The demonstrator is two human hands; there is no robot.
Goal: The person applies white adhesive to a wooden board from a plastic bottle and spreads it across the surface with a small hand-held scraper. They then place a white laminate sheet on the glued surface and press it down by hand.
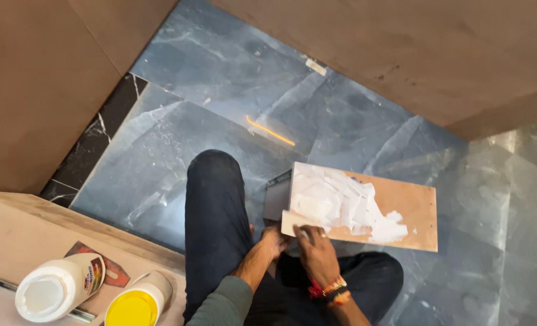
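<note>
I watched from the head camera as the person sat on the blue marble floor (pixel 220 90), knees in dark trousers drawn up. A small wooden board (pixel 401 208) lay on the floor in front of the right knee, its near-left corner at the hands, its top smeared with white glue (pixel 335 202) over the left half. A dark grey panel (pixel 276 198) stood against the board's left edge. The right hand (pixel 317 250), with bright bands at the wrist, was closed around a pale flat scraper (pixel 294 222) pressed to the board's near edge. The left hand (pixel 273 241) was curled against the same corner, just beside the right; I could not tell whether it truly gripped anything. At the lower left, on a pale wooden shelf (pixel 15 235), a white glue bottle (pixel 60 287) lay tilted and a tub with a yellow lid (pixel 138 302) stood just beside it, well apart from the hands. Brown boards (pixel 33 84) leaned along the upper edges of the view
</note>
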